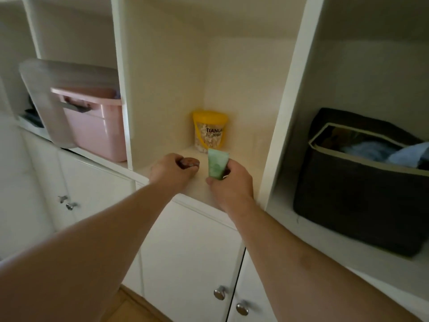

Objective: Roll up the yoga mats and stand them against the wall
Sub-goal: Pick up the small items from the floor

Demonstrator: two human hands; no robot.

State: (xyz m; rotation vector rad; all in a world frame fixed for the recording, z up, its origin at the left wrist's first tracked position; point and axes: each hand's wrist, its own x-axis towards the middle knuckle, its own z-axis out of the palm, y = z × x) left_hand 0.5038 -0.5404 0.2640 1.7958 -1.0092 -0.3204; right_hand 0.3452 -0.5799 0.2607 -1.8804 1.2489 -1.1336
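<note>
Right hand (228, 182) grips a green tube (217, 165) upright, ready to shelve; left hand (173, 171) beside it curls round a small brown thing (190, 162).

Both hands reach into the middle compartment of a white shelving unit (125, 94). Left hand (172, 171) curled round a small brown rounded object (190, 162), which protrudes beyond its fingertips. Right hand (229, 184) pinches a pale green soft plastic tube (217, 164), upright above its fingers. Past both sets of fingertips, at the back: clear plastic jar with yellow lid (209, 131). Left of left-hand fingers: pink plastic bin (97, 126). Right of right-hand fingers: dark fabric basket (362, 182).
</note>
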